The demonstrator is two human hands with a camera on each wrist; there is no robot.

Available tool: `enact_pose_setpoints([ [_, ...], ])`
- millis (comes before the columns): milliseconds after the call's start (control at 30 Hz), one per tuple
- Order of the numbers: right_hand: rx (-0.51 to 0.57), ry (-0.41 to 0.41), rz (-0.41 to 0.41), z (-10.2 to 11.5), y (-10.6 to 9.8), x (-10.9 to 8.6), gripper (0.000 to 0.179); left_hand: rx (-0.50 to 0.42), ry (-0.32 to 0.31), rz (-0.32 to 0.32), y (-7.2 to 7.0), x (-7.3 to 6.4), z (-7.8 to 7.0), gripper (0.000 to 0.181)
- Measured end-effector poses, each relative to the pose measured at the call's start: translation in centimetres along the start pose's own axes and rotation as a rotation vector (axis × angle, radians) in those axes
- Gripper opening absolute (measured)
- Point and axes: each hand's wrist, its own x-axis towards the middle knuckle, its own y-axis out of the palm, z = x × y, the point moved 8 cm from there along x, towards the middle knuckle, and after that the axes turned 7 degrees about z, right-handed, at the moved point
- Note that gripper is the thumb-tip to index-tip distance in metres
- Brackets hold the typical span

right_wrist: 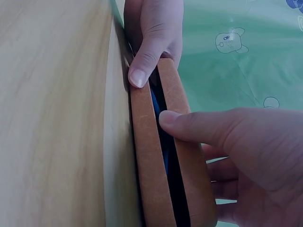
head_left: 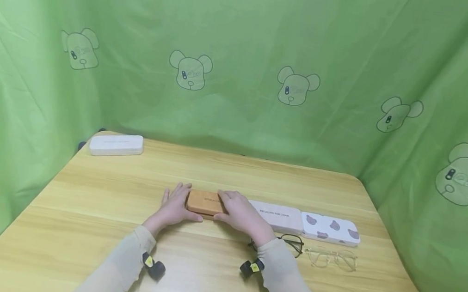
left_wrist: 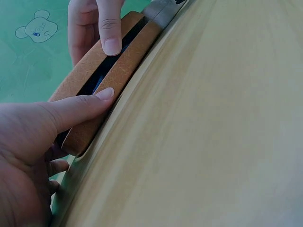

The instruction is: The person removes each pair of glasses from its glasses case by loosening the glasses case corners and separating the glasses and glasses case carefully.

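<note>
Just below the frame's centre lies the orange-brown glasses case (head_left: 204,202), its lid (right_wrist: 189,165) slightly parted. We'd best steady the base (right_wrist: 149,151) and guide the lid evenly, skin clear of the seam (right_wrist: 176,189). Our left hand (head_left: 174,209) holds the case's left end; our right hand (head_left: 240,211) grips the lid, narrowly.

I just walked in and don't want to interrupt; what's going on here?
A person's left hand and right hand hold a brown case, one toward each end. It stands slightly open, with something blue showing inside. Right of it, a pale lettered case and a patterned case lie in a row on the table, with dark glasses and clear glasses in front. A white case sits far left.
</note>
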Motion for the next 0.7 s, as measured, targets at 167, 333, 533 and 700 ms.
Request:
enact_pose_setpoints([
  [167, 0.010, 0.005, 0.024, -0.3, 0.0, 0.0, 0.077, 0.007, -0.002, -0.002, 0.0, 0.1, 0.0, 0.105],
  [333, 0.005, -0.010, 0.024, -0.4, 0.0, -0.1, 0.074, 0.006, -0.012, 0.001, 0.1, 0.1, 0.1, 0.106],
  [533, -0.007, -0.022, 0.019, -0.7, -0.1, 0.1, 0.071, 0.007, -0.019, 0.001, 0.1, 0.1, -0.1, 0.107],
  [700, 0.029, -0.039, -0.001, -1.1, -0.2, 0.3, 0.066, 0.001, -0.015, -0.009, 0.0, 0.0, -0.1, 0.109],
])
